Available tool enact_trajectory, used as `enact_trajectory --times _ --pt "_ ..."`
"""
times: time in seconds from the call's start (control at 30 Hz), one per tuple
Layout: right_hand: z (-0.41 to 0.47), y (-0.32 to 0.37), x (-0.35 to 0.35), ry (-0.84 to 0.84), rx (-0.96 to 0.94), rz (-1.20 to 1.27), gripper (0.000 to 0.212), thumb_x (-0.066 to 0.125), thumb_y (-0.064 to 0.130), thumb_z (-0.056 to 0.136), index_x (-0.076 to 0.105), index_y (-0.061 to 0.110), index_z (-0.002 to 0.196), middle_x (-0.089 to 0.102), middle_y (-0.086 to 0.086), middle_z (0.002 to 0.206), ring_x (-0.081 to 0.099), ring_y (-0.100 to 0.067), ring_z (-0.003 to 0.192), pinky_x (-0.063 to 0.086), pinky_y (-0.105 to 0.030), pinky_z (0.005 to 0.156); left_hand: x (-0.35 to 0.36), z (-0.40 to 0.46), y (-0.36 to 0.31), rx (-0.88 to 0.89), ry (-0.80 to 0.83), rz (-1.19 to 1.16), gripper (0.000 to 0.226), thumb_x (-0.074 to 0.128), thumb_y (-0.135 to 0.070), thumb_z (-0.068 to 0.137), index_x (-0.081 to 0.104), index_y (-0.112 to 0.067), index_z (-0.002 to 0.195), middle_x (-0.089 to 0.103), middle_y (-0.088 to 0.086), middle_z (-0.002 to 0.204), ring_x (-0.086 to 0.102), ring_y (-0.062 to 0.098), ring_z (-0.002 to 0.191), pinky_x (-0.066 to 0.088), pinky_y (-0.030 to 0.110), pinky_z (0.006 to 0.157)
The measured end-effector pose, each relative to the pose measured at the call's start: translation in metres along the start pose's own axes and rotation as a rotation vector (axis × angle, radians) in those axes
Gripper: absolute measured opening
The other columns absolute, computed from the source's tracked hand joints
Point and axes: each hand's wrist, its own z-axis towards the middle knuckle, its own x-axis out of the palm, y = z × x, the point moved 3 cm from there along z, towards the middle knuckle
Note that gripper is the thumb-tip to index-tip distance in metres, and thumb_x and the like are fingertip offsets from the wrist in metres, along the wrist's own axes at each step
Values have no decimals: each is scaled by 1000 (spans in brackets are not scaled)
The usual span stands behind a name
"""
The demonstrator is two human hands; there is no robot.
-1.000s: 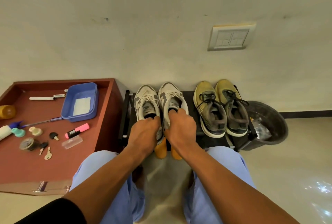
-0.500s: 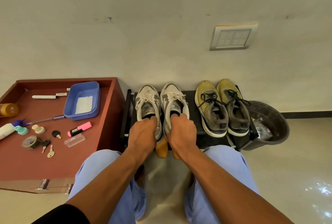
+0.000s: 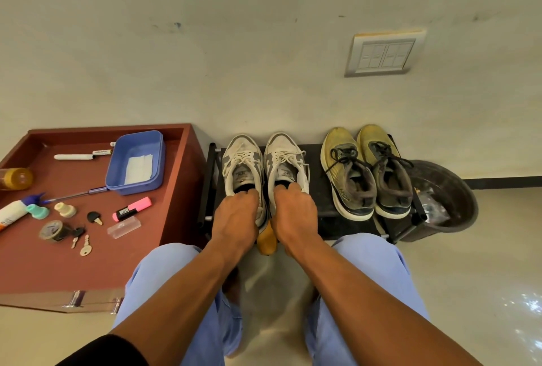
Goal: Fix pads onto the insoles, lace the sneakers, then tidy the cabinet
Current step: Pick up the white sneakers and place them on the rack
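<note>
Two white-and-grey laced sneakers stand side by side, toes to the wall, on a black shoe rack (image 3: pixel 319 192). My left hand (image 3: pixel 236 219) grips the heel collar of the left sneaker (image 3: pixel 242 163), fingers hooked into its opening. My right hand (image 3: pixel 293 213) grips the heel collar of the right sneaker (image 3: pixel 286 160) the same way. Something orange (image 3: pixel 266 241) shows below and between my wrists, mostly hidden. A pair of yellow-and-grey sneakers (image 3: pixel 366 172) with black laces sits on the rack to the right.
A brown cabinet top (image 3: pixel 88 248) at left carries a blue tub (image 3: pixel 136 162), pink highlighter (image 3: pixel 132 208), white marker, glue bottle, tape roll, keys and small caps. A dark bin (image 3: pixel 457 198) stands at the rack's right end. My knees frame bare floor below.
Both hands have pushed the white-and-grey sneakers a little farther back on the rack toward the wall. Their grip on the heels is unchanged.
</note>
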Motion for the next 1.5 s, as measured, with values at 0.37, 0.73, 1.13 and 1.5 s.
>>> enact_trajectory --times 0.37,0.73,1.13,1.5 --pt "5 2 4 6 4 -11 23 56 14 99 61 12 121 59 -15 121 66 -35 101 54 -39 77 5 -3 -1 -23 -39 -8 21 68 -20 88 58 -14 106 68 8 104 66 32 91 55 41 71" --pt "10 -6 -22 26 24 71 39 58 53 91 64 20 111 62 -3 110 65 -30 97 41 -33 69 -5 -3 6 -106 -10 117 32 78 -38 82 60 -24 104 61 -4 109 54 23 96 47 32 65" --pt "62 -37 -27 -159 230 331 25 59 18 87 71 19 109 68 -5 109 66 -28 98 47 -33 69 -27 56 -17 35 -311 -157 29 69 -30 93 72 -21 120 73 2 115 60 30 112 54 43 87" --pt "115 -62 -20 5 276 586 25 64 19 74 76 29 93 74 9 92 69 -16 89 60 -37 82 -7 121 -3 52 -152 -372 22 64 -26 97 78 -23 114 77 -2 104 68 19 95 52 33 82"
